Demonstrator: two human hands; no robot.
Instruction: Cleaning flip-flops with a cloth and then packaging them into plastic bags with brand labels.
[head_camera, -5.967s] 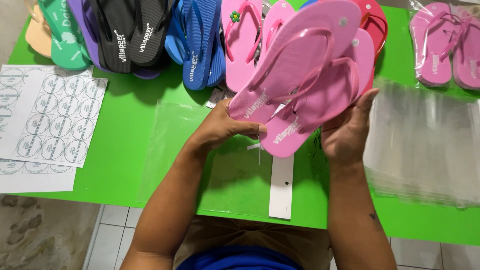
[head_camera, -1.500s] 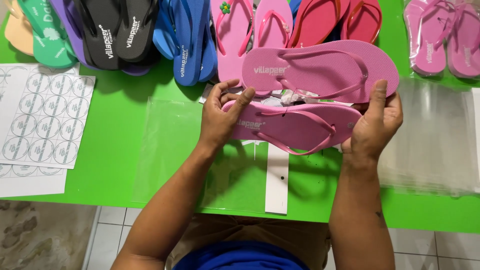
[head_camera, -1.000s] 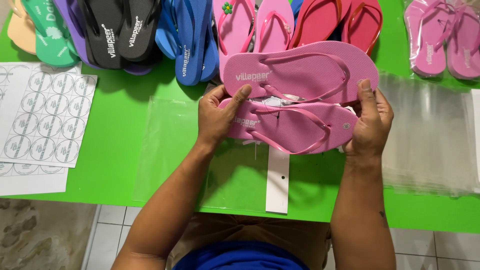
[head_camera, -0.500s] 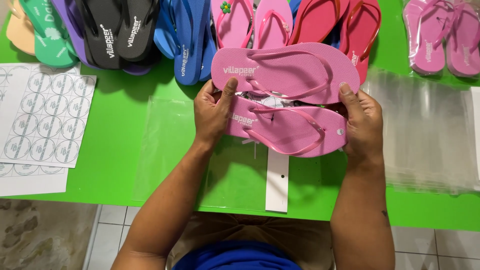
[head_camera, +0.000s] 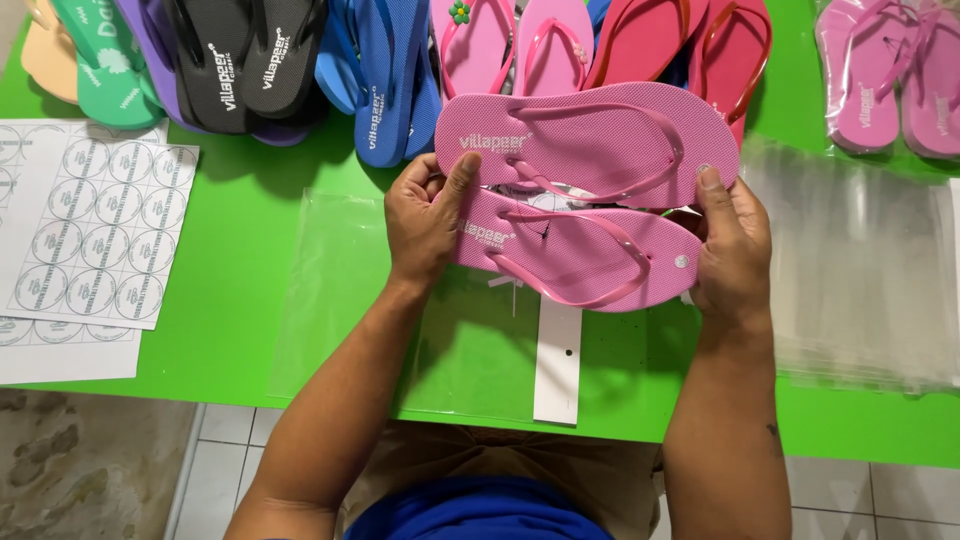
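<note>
White sheets of round labels (head_camera: 90, 230) at table's left; clear bags (head_camera: 860, 280) stacked right; bagged pink sandals (head_camera: 885, 80) top right.

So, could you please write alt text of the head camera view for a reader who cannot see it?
Two bare hands hold a pair of pink flip-flops by the ends, left hand at the heels, right hand at the toes, above a clear plastic bag on a green table. Behind lie rows of coloured flip-flops; sticker sheets lie at left.

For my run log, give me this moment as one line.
left hand: grips heel ends | right hand: grips toe ends | pink flip-flops: pair held sideways above clear bag | green table
</note>
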